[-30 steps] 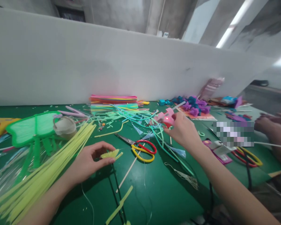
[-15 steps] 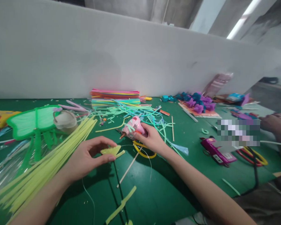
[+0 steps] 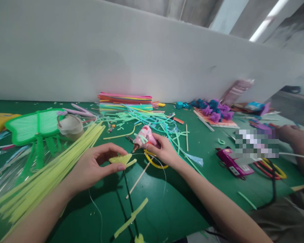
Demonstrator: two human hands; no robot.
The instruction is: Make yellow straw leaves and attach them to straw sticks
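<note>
Yellow chenille piece [image 3: 120, 158] pinched at the tip of a pink glue gun [image 3: 144, 137]

Nearest, a short yellow strip [image 3: 124, 226] lay across a thin dark rod [image 3: 128, 192] over the green worktop [image 3: 182, 209]. The rod's upper end ran up under the left thumb; whether it joined the piece could not be told.

Just beyond, the left hand [image 3: 91, 165] held the chenille piece in a narrow pinch between thumb and fingers, above the worktop. The piece looked light, soft and easily crushed, so a gentle hold at its left end, away from the nozzle, seemed best.

The right hand [image 3: 163, 152] was wrapped around the glue gun, which looked stiff and was probably best held at the rear, its tip likely hot. That tip sat right by the piece; contact was unclear.

Behind were yellow-handled scissors [image 3: 158, 166], then tangled aqua stems [image 3: 152, 116] and, against the white partition [image 3: 66, 60], stacked coloured chenille stems [image 3: 124, 98].
</note>
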